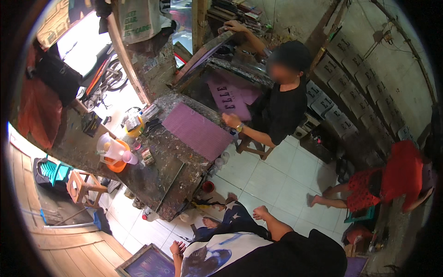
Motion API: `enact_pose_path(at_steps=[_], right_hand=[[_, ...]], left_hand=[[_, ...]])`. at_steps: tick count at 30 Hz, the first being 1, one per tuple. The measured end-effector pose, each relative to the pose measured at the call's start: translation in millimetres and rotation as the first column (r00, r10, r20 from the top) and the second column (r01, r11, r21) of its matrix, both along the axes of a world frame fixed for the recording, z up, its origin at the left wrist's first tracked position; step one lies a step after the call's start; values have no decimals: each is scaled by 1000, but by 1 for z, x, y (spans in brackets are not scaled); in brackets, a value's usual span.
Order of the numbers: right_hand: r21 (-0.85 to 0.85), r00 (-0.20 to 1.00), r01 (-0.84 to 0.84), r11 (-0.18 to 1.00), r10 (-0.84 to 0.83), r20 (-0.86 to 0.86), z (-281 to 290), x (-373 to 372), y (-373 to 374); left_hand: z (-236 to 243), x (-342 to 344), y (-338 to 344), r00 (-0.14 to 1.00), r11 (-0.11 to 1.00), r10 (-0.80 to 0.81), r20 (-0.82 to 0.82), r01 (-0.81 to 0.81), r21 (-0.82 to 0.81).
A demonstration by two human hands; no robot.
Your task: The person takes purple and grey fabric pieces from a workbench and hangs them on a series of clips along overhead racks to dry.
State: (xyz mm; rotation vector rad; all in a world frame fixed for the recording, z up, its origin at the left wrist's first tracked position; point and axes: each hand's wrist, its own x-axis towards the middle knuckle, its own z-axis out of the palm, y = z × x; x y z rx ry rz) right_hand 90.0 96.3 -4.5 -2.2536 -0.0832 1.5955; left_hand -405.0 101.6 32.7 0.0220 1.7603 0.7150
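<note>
My left hand (177, 248) hangs at the lower centre near a dark screen frame (147, 262), its fingers loosely bent and holding nothing visible. My right hand (260, 213) is curled closed beside my body with nothing visible in it. Ahead, a purple sheet (196, 131) lies on the paint-stained worktable (170, 189), beside an orange bowl (119, 166) with plastic jugs. A co-worker in black (288, 113) has a hand on a raised wooden frame (194, 62) and the other by a printed purple sheet (238, 104).
Another person in red (398, 173) bends at the right, below rows of printed sheets (350, 97) along the wall. A wooden stool (85, 188) stands left of the table, near a door (64, 251). A motorbike (104, 71) shows through the opening. Tiled floor (263, 180) lies between table and wall.
</note>
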Motion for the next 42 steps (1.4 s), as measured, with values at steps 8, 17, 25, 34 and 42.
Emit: enact_pose_path(at_steps=[8, 17, 25, 34, 42], right_hand=[[88, 983, -120, 989, 131, -132, -26, 10, 105], [73, 817, 312, 947, -228, -530, -30, 0, 280], [30, 842, 369, 929, -321, -433, -40, 2, 335], [480, 767, 84, 873, 251, -591, 34, -32, 392], [855, 721, -149, 496, 647, -249, 285, -54, 449]], left_hand=[[-2, 18, 82, 996, 997, -72, 56, 73, -4], [39, 77, 92, 998, 990, -67, -5, 66, -125], [48, 92, 66, 830, 867, -468, -302, 498, 25], [39, 143, 167, 988, 991, -122, 91, 126, -40], [120, 247, 349, 860, 793, -437, 263, 231, 563]])
